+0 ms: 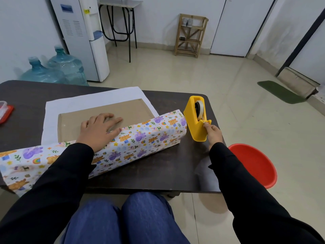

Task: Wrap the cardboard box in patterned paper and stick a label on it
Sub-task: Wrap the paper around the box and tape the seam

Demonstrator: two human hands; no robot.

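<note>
1. We see a white water dispenser (82, 37) against the far wall, with two blue water jugs (66, 66) on the floor beside it.
2. Behind it we find a small black-legged table (121, 2).
3. We note a wooden rack (191, 35) by the wall and a green mat (279, 92) on the floor to the right.
4. We spot a red-lidded container (5, 111) at the left edge of the dark table (158, 173), and a round red plastic item (253, 164) beside its right end.

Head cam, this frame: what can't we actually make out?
All head view.
Tape end: too small to tell its length; right hand pinches it at the cutter of the tape dispenser.
Box: near side hidden by patterned paper and left hand.
Patterned paper: left end cut by the frame edge, part under the left sleeve.
Red-lidded container: mostly cut off at the left edge.
</note>
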